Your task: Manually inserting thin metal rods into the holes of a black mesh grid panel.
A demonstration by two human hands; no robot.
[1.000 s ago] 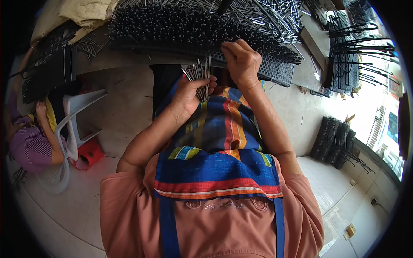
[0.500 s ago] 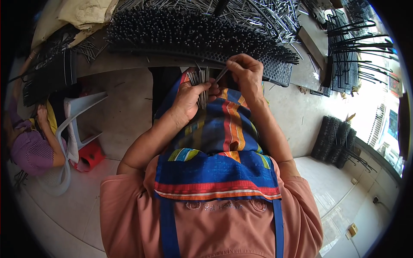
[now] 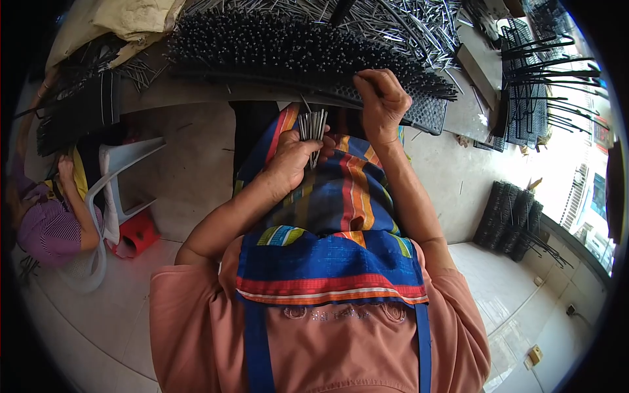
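Note:
My left hand (image 3: 293, 156) is wrapped round a bundle of thin grey metal rods (image 3: 314, 122) above my lap, their ends fanning out upward. My right hand (image 3: 386, 103) is pinched closed over the front edge of a black perforated rack (image 3: 430, 111), toward its right part. Whatever sits between those fingertips is too small and hidden to make out. Most of the rack's holes carry thin upright rods (image 3: 295, 49), packed in dense rows, while bare holes show along the front right.
Loose metal rods (image 3: 419, 26) lie heaped behind the rack. Racks with long bent black rods (image 3: 547, 85) stand at the right. Black bundles (image 3: 508, 219) rest on the floor. At the left, another person in a striped purple top (image 3: 56, 226) is near a white chair (image 3: 131, 154) and red stool (image 3: 136, 237).
My right hand has moved from beside the bundle, where it pinched a thin rod, up and right to the rack. My left hand still grips the bundle, slightly shifted right.

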